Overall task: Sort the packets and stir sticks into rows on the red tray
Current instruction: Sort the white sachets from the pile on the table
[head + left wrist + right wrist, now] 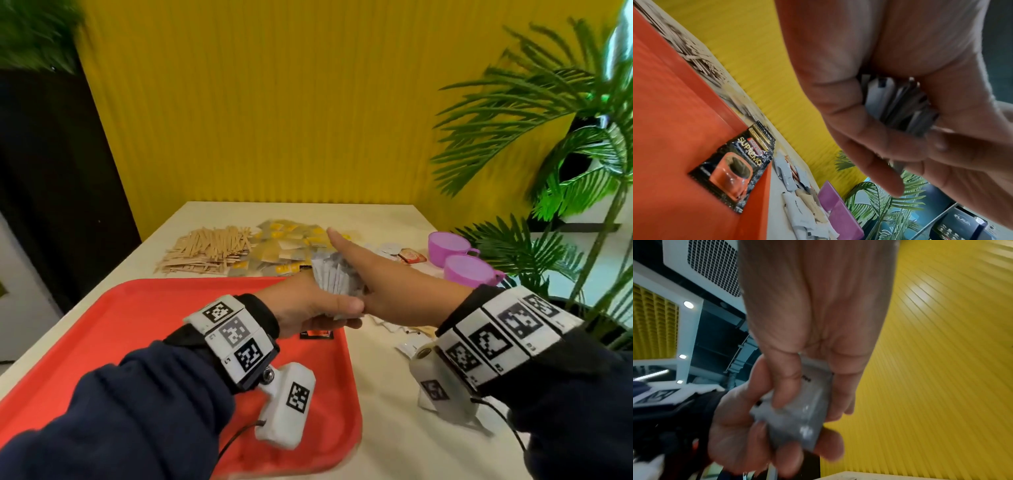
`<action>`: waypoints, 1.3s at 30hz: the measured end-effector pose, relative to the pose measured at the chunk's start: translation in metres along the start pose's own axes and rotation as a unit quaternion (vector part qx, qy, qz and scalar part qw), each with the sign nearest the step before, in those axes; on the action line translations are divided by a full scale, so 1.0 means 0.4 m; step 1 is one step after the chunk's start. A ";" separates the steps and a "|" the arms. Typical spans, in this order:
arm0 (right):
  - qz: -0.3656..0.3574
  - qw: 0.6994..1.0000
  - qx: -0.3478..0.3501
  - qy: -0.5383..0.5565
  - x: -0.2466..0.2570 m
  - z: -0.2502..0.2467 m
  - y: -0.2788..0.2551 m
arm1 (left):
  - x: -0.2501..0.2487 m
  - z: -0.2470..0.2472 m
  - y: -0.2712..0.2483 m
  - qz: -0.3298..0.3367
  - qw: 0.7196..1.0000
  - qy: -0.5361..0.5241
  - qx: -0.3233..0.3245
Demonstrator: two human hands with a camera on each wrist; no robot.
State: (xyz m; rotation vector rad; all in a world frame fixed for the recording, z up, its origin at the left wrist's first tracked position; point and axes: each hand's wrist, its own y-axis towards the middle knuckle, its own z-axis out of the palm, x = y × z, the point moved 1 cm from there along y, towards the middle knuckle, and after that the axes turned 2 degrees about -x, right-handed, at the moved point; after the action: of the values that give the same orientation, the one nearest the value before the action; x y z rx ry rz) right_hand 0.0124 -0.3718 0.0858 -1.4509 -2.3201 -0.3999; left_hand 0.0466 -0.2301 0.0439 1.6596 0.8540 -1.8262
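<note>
Over the far right corner of the red tray (137, 325), my left hand (325, 310) grips a thick stack of white packets (334, 279) from below. My right hand (373, 274) lies against the stack's right side with straight fingers. In the right wrist view its thumb (786, 386) bends over the stack (797, 415), pinching it. A black and orange coffee packet (733, 172) lies on the tray just under my left hand. A heap of wooden stir sticks (209, 250) and a heap of gold and yellow packets (284, 246) lie on the table beyond the tray.
Two purple cups (459, 260) stand at the table's right edge, with loose small packets (409, 255) beside them. More torn white packets (407, 346) lie right of the tray. A leafy plant (548, 137) overhangs the right side. A yellow wall backs the table.
</note>
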 end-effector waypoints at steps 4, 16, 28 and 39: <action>0.027 0.996 0.081 0.004 0.011 0.003 -0.005 | 0.023 0.003 -0.019 -0.036 0.998 0.044 0.030; 0.079 0.991 0.104 0.005 0.019 0.083 0.040 | 0.077 -0.008 -0.009 -0.154 0.970 0.165 -0.087; 0.090 0.977 0.127 -0.146 -0.006 0.191 0.098 | 0.131 -0.039 -0.013 -0.190 0.912 0.339 -0.129; 0.139 0.979 0.090 -0.116 -0.032 0.231 0.107 | 0.164 -0.049 0.010 -0.164 0.940 0.263 -0.141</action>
State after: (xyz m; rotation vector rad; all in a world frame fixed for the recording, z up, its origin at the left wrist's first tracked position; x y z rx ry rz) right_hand 0.0412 -0.3244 -0.0004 -1.7747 -2.2062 0.0597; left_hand 0.0552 -0.2159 -0.0228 1.9237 1.6227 -1.3633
